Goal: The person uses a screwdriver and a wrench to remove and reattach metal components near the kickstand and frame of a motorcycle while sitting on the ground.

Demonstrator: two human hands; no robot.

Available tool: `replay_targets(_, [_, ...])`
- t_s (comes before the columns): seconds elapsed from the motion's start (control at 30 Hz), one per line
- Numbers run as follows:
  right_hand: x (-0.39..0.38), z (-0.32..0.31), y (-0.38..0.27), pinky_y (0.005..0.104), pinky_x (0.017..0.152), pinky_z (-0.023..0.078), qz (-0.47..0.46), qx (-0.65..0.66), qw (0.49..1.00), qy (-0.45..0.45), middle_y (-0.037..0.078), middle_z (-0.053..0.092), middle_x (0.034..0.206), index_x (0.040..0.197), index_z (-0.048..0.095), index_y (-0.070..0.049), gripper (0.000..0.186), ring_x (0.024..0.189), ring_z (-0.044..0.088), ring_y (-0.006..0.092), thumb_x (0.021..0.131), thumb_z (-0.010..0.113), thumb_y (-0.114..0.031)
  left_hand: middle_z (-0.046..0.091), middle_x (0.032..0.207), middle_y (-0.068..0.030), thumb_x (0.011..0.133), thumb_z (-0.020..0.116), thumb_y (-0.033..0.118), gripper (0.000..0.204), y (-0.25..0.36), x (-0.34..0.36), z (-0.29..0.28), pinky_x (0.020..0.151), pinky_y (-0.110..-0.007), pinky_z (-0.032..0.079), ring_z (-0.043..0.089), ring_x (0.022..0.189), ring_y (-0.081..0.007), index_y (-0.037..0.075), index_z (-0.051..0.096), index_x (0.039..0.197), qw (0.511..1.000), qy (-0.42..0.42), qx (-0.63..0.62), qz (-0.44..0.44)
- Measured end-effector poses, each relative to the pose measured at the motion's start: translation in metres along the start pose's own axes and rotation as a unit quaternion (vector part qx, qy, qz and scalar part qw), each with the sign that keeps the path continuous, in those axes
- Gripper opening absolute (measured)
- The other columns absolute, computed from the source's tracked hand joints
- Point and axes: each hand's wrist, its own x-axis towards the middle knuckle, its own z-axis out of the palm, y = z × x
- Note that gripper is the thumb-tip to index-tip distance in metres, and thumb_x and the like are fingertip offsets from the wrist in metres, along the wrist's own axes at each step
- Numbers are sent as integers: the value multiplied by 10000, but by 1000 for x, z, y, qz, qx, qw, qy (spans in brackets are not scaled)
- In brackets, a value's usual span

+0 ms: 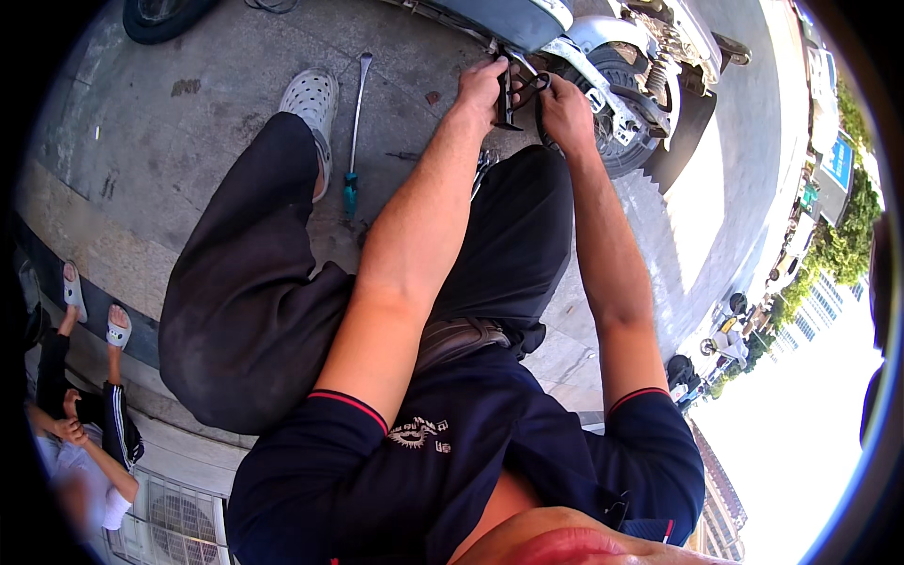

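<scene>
- Here's your left hand (pixel 482 87), closed around a slim, upright black bracket-like part (pixel 505 111), thumb and fingers wrapped on its upper stretch.
- Your right hand (pixel 568 108) comes in just beside it, fingers curled at a thin, dark, curved loop (pixel 544 76); whether they're pinched tight on it, I cannot tell from here.
- That black part sits between your two hands, right under the edge of a smooth, dark grey vehicle body panel (pixel 513 21); whether it touches the panel is too small to make out.
- Just right of your right hand, there's the black-tyred, spoked wheel (pixel 617 151), with a coiled metal spring (pixel 662 75) above it.
- Below your hands, your bent right knee in black trousers (pixel 523 226) rises between your forearms, a small cluster of shiny metal tools (pixel 484 169) beside it.
- Out to the left, a long steel-shafted screwdriver with a teal handle (pixel 350 195) lies on the grey paving (pixel 221 127), near your pale grey perforated clog (pixel 309 99).
- Farther off, a black tyre (pixel 168 30) lies at upper left, and a seated person (pixel 89 438) clasps their hands at lower left.
</scene>
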Motion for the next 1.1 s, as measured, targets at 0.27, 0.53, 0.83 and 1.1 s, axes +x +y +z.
replay_targets(0.27, [6,-11,3,404,611,495,46,130,986,-90,138,694,819,1252,660,-73,329,680,648,304,970,534,-185,696,969,-40,1002,593,244,224,-4,0,-1,563,-308,545,637,742,-158,60,659,1111,1000,-12,-9,7])
replay_targets(0.53, [10,-57,-54,259,421,350,165,395,867,-254,68,673,851,1275,582,-14,396,512,492,107,971,333,-66,685,944,-40,1023,555,246,215,-2,-5,4,584,-307,550,643,708,-160,60,638,1089,999,1,19,28])
replay_targets(0.83, [-25,-9,-67,302,390,284,220,553,796,-112,43,502,656,1007,564,-69,174,387,313,117,991,391,-64,690,846,-70,1038,503,228,223,-4,-15,-8,596,-369,559,678,695,-203,56,644,1029,997,-64,-47,9])
replay_targets(1.1, [-53,-16,-29,298,482,377,253,626,727,-120,33,498,696,1341,527,-44,342,471,408,131,1011,475,-115,628,722,-48,1025,538,274,238,10,-20,-4,462,-289,457,577,555,-156,66,631,958,999,-35,-5,-17])
